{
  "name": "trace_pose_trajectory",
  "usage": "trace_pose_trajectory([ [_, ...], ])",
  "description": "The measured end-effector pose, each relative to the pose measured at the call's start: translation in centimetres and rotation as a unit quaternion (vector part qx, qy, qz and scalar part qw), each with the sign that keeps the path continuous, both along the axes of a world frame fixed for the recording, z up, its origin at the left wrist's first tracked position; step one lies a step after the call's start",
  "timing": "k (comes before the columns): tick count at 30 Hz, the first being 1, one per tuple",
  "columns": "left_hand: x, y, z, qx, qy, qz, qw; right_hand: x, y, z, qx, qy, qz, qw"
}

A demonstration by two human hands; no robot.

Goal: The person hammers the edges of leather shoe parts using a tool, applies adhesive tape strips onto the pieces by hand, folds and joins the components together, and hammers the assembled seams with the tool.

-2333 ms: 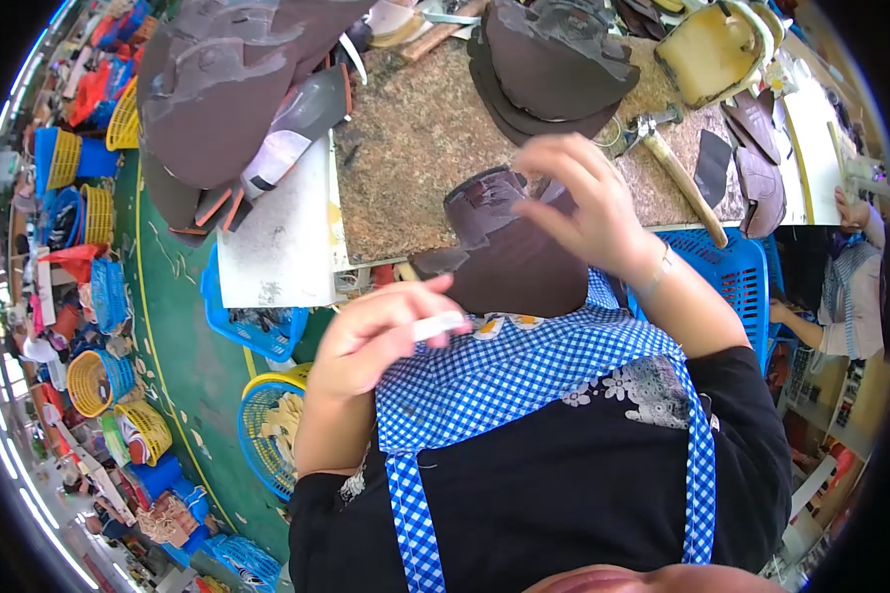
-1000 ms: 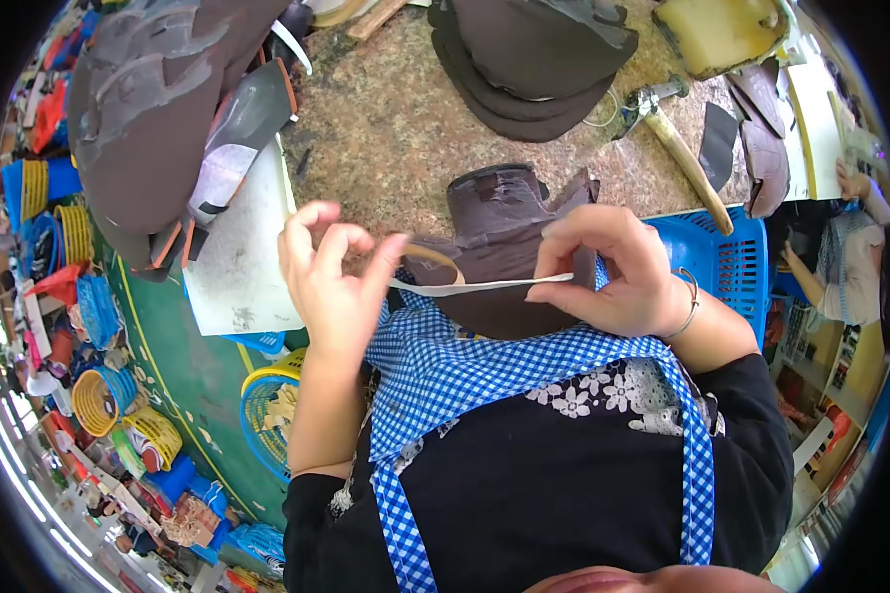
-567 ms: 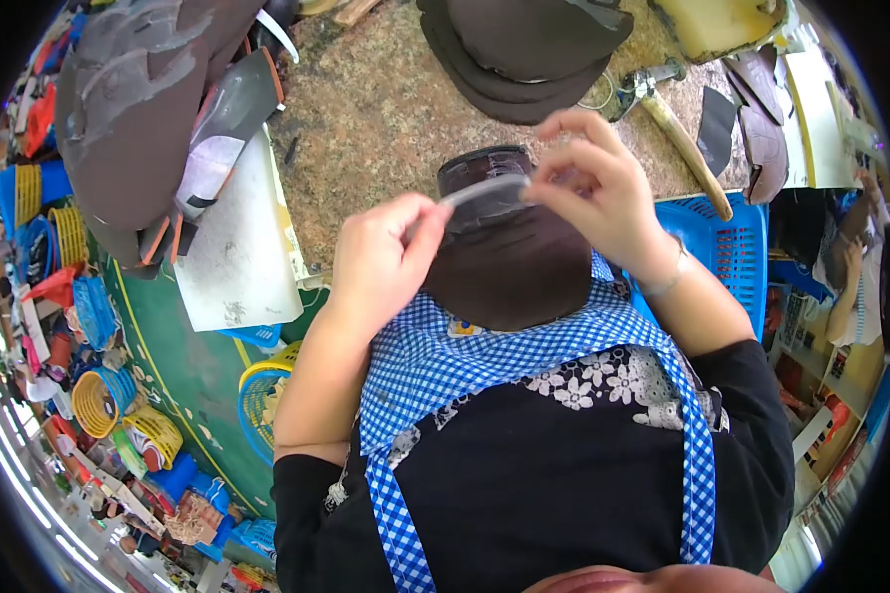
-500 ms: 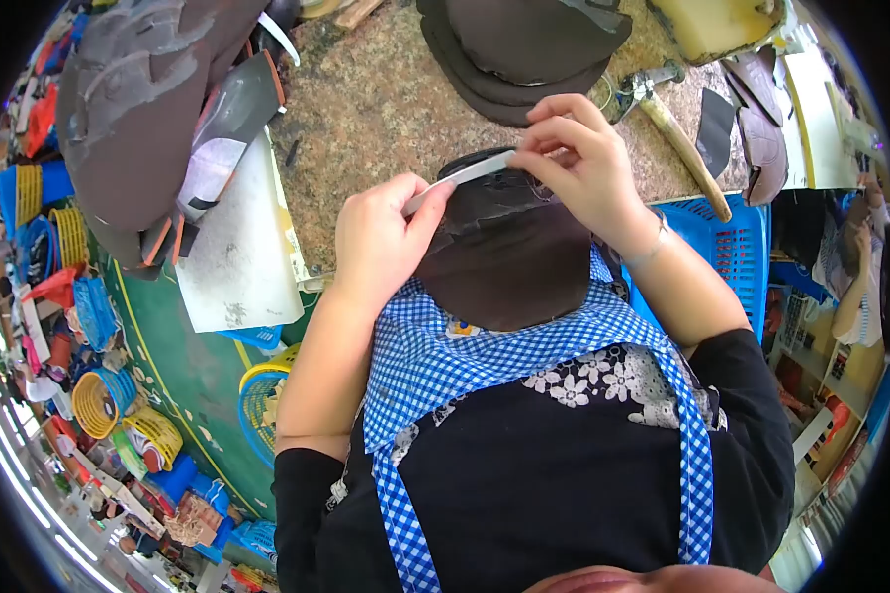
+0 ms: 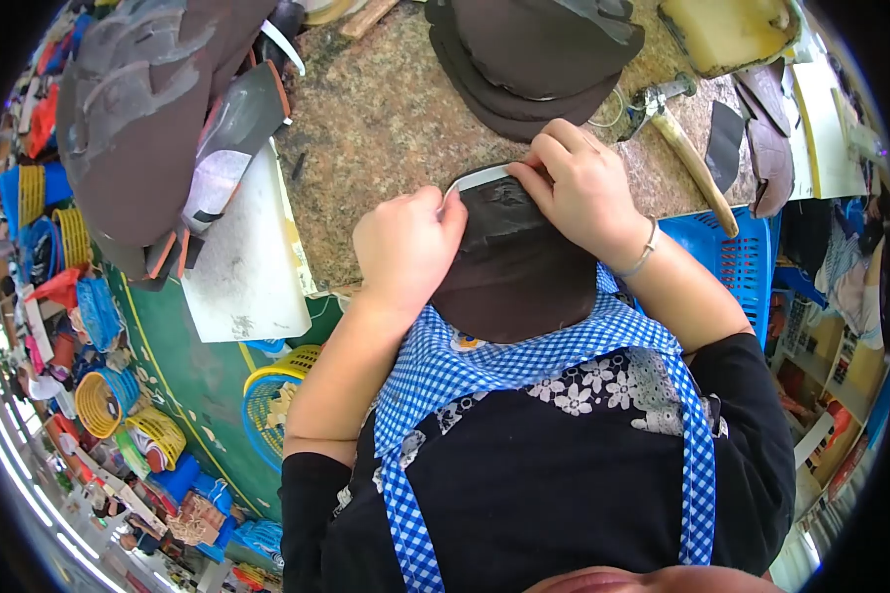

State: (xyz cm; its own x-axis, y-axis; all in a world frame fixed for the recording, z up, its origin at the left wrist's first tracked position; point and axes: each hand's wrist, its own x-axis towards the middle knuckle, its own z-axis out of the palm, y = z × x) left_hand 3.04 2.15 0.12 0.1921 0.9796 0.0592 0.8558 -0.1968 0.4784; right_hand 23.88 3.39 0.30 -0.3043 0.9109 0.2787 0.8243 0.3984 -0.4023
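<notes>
A dark brown, rounded leather piece [image 5: 519, 282] rests against my apron, its far end at the stone tabletop's near edge. Along that far end lies a narrow white strip [image 5: 483, 179]. My left hand [image 5: 410, 242] pinches the strip's left end between thumb and fingers at the piece's corner. On the other side, my right hand [image 5: 576, 188] has thumb and curled fingers closed on the strip's right end, at the edge of the leather. Part of the strip is hidden under the fingers.
Stacked dark leather pieces [image 5: 534, 59] lie ahead on the stone tabletop [image 5: 356, 128]. A hammer [image 5: 687, 158] is at the right, near a yellowish tray [image 5: 732, 35]. More dark pieces [image 5: 133, 138] pile up at left. A blue basket [image 5: 737, 257] stands below the table's right edge.
The white strip has gone from slanting above the leather to lying along its far edge. My left hand has shifted right, and my right hand has moved lower, with its fingers curled in.
</notes>
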Motion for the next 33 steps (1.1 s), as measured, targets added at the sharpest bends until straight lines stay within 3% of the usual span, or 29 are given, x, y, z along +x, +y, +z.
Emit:
trace_pose_trajectory([
  [1,0.4,0.1,0.1,-0.009,0.023,-0.004,1.0,0.2,0.3,0.7,0.002,0.002,0.001,1.0],
  [3,0.7,0.1,0.2,-0.019,0.047,-0.005,0.999,0.8,0.8,1.9,-0.116,-0.021,0.012,0.993],
  [4,0.8,0.0,-0.1,-0.017,0.047,-0.004,0.999,0.5,1.2,1.7,-0.114,-0.021,0.013,0.993],
  [6,0.8,-0.4,-0.5,0.04,0.05,-0.021,0.998,-0.3,1.9,0.5,-0.016,0.117,0.1,0.988],
  [8,0.2,-1.1,-0.2,0.038,0.049,-0.024,0.998,-0.4,1.1,0.2,-0.027,0.091,0.151,0.984],
  [10,-1.2,-1.4,-0.4,0.034,0.046,-0.019,0.998,-0.7,-0.6,1.1,-0.089,0.16,0.208,0.961],
  [12,-4.1,-1.6,-1.3,0.068,0.061,0.092,0.992,-0.2,-2.2,1.5,-0.067,0.195,0.233,0.951],
  [14,-6.3,-1.1,0.8,-0.024,-0.044,0.158,0.986,0.3,-2.8,1.3,0.046,0.181,0.295,0.937],
  [15,-5.9,-1.1,1.7,-0.101,-0.162,0.133,0.973,0.5,-2.6,1.1,0.119,0.146,0.348,0.918],
  [16,-5.2,-1.7,1.8,-0.111,-0.162,0.138,0.971,0.6,-2.9,0.5,0.194,0.096,0.363,0.906],
  [18,-3.3,-1.2,1.6,-0.257,-0.386,-0.071,0.883,0.1,-2.9,0.2,0.248,0.089,0.375,0.889],
  [21,-2.8,0.3,1.8,-0.318,-0.316,-0.093,0.889,0.2,-1.9,-0.5,0.21,0.132,0.346,0.905],
  [22,-2.6,0.8,0.9,-0.303,-0.388,-0.061,0.868,0.6,-1.8,-0.6,0.139,0.139,0.333,0.922],
  [24,-1.9,2.0,0.7,-0.209,-0.289,-0.001,0.934,-0.7,-1.8,-0.7,0.146,0.094,0.214,0.961],
  [25,-1.2,2.4,1.1,-0.125,-0.219,0.038,0.967,-0.4,-1.8,-0.8,0.15,0.049,0.211,0.965],
  [26,-1.0,2.6,0.8,-0.124,-0.22,0.038,0.967,-0.4,-1.9,-0.6,0.151,0.048,0.212,0.964],
  [28,-0.7,3.1,0.0,-0.091,-0.178,0.032,0.979,-0.5,-2.1,0.0,0.118,-0.084,0.302,0.942],
  [30,-0.5,2.9,-0.1,-0.094,-0.181,0.041,0.978,-0.5,-2.5,-0.2,0.096,-0.107,0.287,0.947],
  [32,-0.5,2.2,0.1,0.092,-0.247,0.012,0.964,-0.5,-2.5,-0.3,0.071,-0.114,0.274,0.952],
  [33,-0.7,1.2,0.7,0.104,-0.199,-0.036,0.974,-0.3,-2.4,-0.4,0.068,-0.115,0.274,0.952],
])
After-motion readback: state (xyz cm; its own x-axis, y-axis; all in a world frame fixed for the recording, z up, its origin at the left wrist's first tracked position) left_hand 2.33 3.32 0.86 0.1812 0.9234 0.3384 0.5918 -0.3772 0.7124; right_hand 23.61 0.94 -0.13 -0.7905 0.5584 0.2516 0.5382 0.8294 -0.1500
